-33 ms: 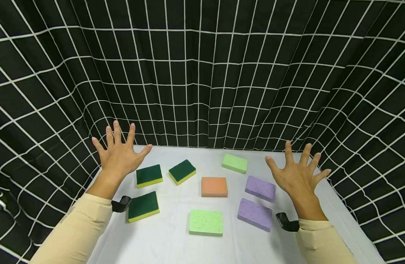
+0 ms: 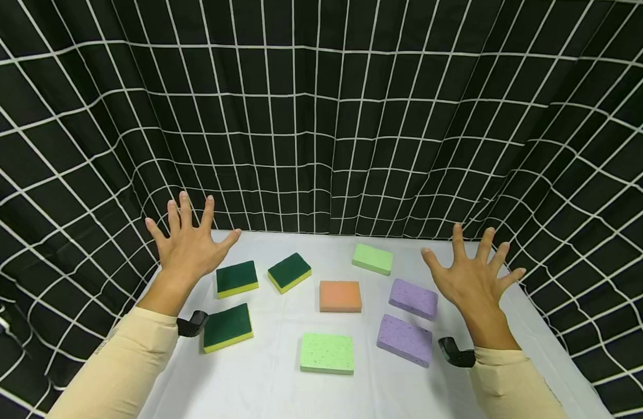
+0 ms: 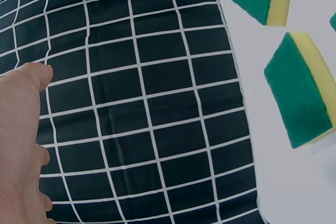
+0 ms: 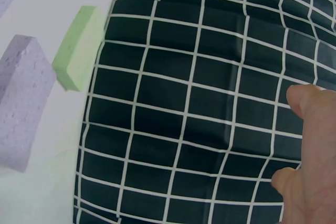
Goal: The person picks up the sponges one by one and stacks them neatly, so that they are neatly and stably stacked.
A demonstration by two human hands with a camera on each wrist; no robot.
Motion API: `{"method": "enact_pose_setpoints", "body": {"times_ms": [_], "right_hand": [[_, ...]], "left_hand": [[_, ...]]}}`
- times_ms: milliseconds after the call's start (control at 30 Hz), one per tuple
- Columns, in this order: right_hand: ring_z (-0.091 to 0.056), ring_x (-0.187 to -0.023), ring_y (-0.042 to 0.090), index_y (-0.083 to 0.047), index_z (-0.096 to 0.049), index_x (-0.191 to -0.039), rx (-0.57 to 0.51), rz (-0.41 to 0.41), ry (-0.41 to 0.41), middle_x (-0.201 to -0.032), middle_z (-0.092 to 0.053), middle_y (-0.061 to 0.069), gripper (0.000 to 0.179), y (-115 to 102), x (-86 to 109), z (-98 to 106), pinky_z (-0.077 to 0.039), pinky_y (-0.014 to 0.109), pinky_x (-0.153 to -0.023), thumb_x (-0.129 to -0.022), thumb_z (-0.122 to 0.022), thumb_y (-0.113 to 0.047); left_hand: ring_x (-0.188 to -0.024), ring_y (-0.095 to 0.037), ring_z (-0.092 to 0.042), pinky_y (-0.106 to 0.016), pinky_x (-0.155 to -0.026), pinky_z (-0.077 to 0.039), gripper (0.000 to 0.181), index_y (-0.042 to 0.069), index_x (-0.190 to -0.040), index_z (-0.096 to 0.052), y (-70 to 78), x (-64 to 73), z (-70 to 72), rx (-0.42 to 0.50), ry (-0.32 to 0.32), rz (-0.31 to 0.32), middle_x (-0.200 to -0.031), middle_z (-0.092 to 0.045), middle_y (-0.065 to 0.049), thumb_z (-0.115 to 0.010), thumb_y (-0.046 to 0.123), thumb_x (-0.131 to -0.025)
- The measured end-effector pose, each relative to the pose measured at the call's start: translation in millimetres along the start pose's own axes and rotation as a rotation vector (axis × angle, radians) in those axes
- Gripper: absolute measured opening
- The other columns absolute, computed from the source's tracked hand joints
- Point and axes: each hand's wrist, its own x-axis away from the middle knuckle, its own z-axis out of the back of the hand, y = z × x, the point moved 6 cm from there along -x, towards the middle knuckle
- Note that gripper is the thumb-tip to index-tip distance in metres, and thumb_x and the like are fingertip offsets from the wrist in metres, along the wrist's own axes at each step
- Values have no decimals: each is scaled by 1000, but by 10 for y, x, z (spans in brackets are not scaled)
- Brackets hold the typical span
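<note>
My left hand (image 2: 187,249) is held over the table's left side with its fingers spread, holding nothing. Nearest to it are green-and-yellow scouring sponges: one (image 2: 237,277) right of the wrist, another (image 2: 228,327) closer to me, a third (image 2: 290,272) further right. On the right, my right hand (image 2: 470,276) also has spread fingers and no object in it. Two purple sponges (image 2: 414,299) lie to its left. An orange sponge (image 2: 340,297) sits mid-table, between a far light green sponge (image 2: 372,259) and a near light green sponge (image 2: 327,353).
A white cloth (image 2: 279,372) covers the table. Black curtain (image 2: 321,116) with a white grid hangs behind the table and along both sides. Each wrist wears a black strap with a small device (image 2: 455,352).
</note>
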Motion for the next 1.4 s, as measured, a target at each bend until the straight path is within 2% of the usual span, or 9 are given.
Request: {"method": "enact_pose_setpoints", "body": {"times_ms": [233,767,933,1200,1400], "right_hand": [[34,-129,45,-25,3,-155,0,-8,-8,-149,34,18,94,33,0,-10,26,74,-82,-85,-27,-80],[30,-132,47,-22,2,-155,-4,9,23,-151,26,25,97,-9,57,103,23,76,-83,-85,-32,-79],[28,-133,47,-20,0,-156,0,6,40,-152,22,28,98,-11,130,140,23,76,-84,-84,-34,-78],[25,-134,48,-20,-2,-156,-23,16,72,-152,20,28,99,-33,203,205,20,76,-86,-84,-40,-76],[22,-135,51,-18,-3,-156,-40,34,84,-153,16,30,99,-48,230,202,22,75,-86,-85,-42,-74]], "left_hand": [[-137,-35,26,-63,-93,28,98,21,-156,-6,-35,-2,-2,1,10,0,-154,25,-16,-27,82,-83],[-138,-30,26,-62,-94,28,100,21,-156,-3,-44,25,155,13,58,-21,-154,24,-14,-31,82,-82],[-140,-28,22,-61,-96,26,101,21,-157,-7,-12,102,234,43,106,-32,-156,21,-14,-37,81,-81],[-143,-30,13,-62,-103,16,97,22,-157,-9,120,276,374,85,199,-75,-158,15,-13,-48,73,-84],[-144,-30,5,-61,-107,6,96,19,-156,-18,283,456,453,159,301,-157,-160,2,-13,-58,64,-82]]}}
